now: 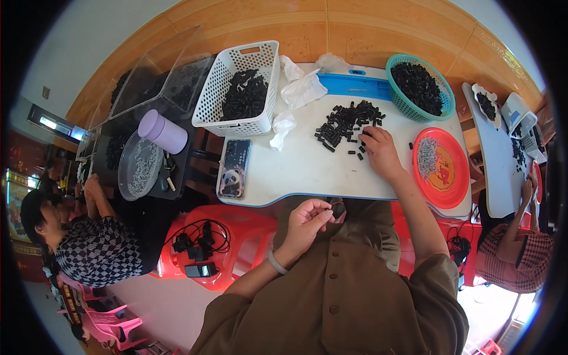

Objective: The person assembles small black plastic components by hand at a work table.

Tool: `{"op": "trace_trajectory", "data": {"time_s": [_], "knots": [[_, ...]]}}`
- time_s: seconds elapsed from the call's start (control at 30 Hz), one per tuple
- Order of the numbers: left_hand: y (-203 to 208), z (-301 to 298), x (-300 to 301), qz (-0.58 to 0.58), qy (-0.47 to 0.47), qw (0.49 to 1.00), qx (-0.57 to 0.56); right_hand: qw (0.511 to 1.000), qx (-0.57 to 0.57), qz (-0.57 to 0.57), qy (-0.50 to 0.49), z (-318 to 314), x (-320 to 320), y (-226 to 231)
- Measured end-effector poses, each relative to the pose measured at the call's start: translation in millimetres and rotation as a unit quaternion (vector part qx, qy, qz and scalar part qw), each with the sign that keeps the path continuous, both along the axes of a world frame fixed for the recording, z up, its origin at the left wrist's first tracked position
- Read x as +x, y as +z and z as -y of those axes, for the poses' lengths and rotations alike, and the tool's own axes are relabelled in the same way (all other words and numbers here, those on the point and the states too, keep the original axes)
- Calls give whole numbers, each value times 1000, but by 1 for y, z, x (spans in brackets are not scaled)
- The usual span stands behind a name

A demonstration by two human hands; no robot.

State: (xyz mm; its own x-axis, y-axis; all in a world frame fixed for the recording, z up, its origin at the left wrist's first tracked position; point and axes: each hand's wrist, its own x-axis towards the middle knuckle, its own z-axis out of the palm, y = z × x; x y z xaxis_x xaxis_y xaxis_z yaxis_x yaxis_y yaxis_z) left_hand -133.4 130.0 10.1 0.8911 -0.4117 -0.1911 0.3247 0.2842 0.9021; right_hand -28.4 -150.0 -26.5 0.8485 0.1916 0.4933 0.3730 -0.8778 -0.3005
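My left hand (306, 227) is in front of my shirt, just off the table's near edge. Its thumb and forefinger are pinched together; a dark spot shows by the tips, too small to make out. My right hand (383, 151) reaches over the table to the near right edge of a heap of small black cylinders (349, 121). Its fingers are curled, and a black cylinder seems to sit at their tips. A few loose cylinders (360, 156) lie beside them. Right of that hand, a red plate (458, 180) holds many small silvery pieces (427, 157).
Black pieces fill a white perforated basket (267, 106) and a green basket (448, 106). Crumpled tissues (303, 90) and a phone (235, 168) lie on the white table (284, 171). A red stool (254, 228) carries cables. Other people sit left and right at neighbouring tables.
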Motion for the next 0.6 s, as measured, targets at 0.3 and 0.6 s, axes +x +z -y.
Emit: {"op": "trace_trajectory", "data": {"time_s": [0.3,0.6], "knots": [[0,2,0,-5,-3,1000,6,998,20,49,-15,-22,15,12],[-1,-2,2,-6,14,1000,5,997,-8,70,-15,-28,27,4]]}}
